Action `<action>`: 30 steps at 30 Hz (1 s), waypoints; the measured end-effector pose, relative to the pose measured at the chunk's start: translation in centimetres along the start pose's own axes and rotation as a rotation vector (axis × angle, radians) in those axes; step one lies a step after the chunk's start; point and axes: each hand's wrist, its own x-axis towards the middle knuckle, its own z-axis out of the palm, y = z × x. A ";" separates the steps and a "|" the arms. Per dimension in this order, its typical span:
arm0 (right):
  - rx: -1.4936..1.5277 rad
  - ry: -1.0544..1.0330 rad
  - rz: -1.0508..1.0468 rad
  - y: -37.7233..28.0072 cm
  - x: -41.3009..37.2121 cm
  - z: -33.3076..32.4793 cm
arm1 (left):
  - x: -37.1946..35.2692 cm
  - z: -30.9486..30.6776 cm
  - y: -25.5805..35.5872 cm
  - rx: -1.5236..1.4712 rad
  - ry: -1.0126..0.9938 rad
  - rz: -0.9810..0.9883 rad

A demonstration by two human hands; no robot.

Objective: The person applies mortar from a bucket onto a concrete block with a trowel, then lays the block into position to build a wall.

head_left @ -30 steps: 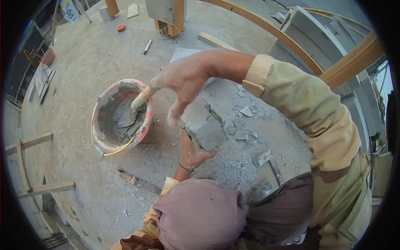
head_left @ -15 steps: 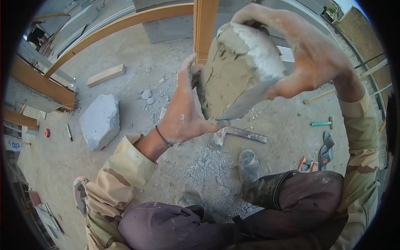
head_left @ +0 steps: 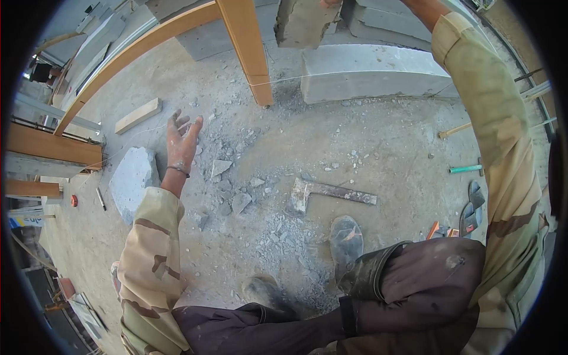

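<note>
My left hand (head_left: 182, 142) is raised over the floor beside a large pale block chunk (head_left: 135, 183). Its fingers are apart and slightly curled, with nothing in them. At the top edge, a grey concrete block piece (head_left: 305, 25) stands above a long grey block (head_left: 373, 71). A fingertip of my right hand (head_left: 329, 3) shows against that piece; the rest of the hand is cut off by the frame. An axe (head_left: 334, 192) with a worn handle lies on the floor in front of my boots.
Broken chips and rubble (head_left: 290, 236) cover the floor around my boots. An orange-brown wooden post (head_left: 245, 50) rises ahead, with a string (head_left: 284, 81) across it. A wood offcut (head_left: 138, 115) lies left; a green-handled hammer (head_left: 464, 169) and sandals (head_left: 472, 210) lie right.
Both hands held the block piece in front of me. Now the left hand has let go and moved left, while the right hand and the piece have moved up and away to the top edge.
</note>
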 end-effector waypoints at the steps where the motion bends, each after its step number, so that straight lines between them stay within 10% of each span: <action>1: -0.052 0.019 -0.023 0.8 0.5 1.0 | -0.1 -1.0 -0.3 0.058 0.028 -0.035; 30: 0.007 -0.037 -0.124 1.5 1.8 11.2 | 0.2 -1.3 -0.9 0.115 -0.068 -0.031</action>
